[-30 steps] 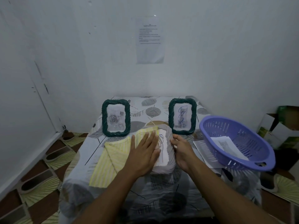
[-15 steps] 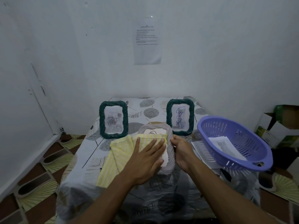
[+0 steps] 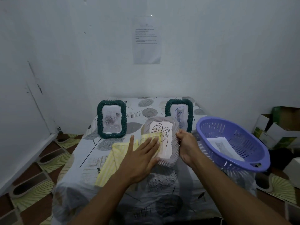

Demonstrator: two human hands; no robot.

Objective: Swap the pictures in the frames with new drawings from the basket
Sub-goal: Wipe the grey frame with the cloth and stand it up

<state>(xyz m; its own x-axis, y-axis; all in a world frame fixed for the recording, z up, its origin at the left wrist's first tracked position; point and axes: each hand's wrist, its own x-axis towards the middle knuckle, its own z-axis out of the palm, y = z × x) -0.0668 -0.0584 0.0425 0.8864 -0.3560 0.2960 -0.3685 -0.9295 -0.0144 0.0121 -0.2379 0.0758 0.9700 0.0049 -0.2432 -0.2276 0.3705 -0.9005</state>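
Note:
A grey ribbed frame (image 3: 174,127) with a palm-tree line drawing is tilted up in the middle of the table. My right hand (image 3: 186,146) grips its right edge. My left hand (image 3: 141,155) lies flat, fingers straight, pressing a yellow striped cloth (image 3: 112,159) against the frame's glass. Two dark green frames stand upright behind: the left green frame (image 3: 111,119) shows a rose picture, the right green frame (image 3: 179,111) a blue scribble, partly hidden by the grey frame. A purple basket (image 3: 233,143) at the right holds a paper drawing (image 3: 222,144).
The table (image 3: 146,189) wears a leaf-patterned cover and stands against a white wall with a printed sheet (image 3: 146,40) taped up. Cardboard boxes (image 3: 280,125) are stacked on the floor at the far right. Patterned floor tiles show at the left.
The grey frame has been tipped up from lying nearly flat, so its palm drawing now faces me. My left hand with the cloth has slid lower and leftwards across the glass.

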